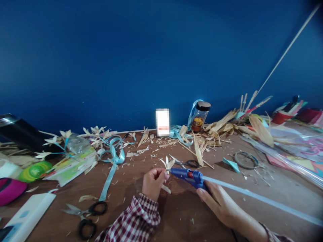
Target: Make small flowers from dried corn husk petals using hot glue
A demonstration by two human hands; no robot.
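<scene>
Between its thumb and fingers, my left hand (pixel 153 183) pinches a small pale corn-husk flower (pixel 168 164), its petals pointing up. My right hand (pixel 220 201) is wrapped round the handle of a blue hot glue gun (pixel 188 175). The gun's nozzle points left and is right at the flower's base; I cannot tell whether it touches. A long translucent glue stick (pixel 252 195) runs out of the gun's back toward the right edge. Below the left hand lies a short pale husk strip (pixel 166 189).
Black-handled scissors (pixel 87 215) lie front left, and another pair (pixel 190 163) sits behind the glue gun. Blue ribbon (pixel 111 174), finished husk flowers (pixel 98 134), a jar (pixel 200 117), a metal ring (pixel 246 160) and dry husks (pixel 222 124) lie around. A blue wall (pixel 151 60) rises behind.
</scene>
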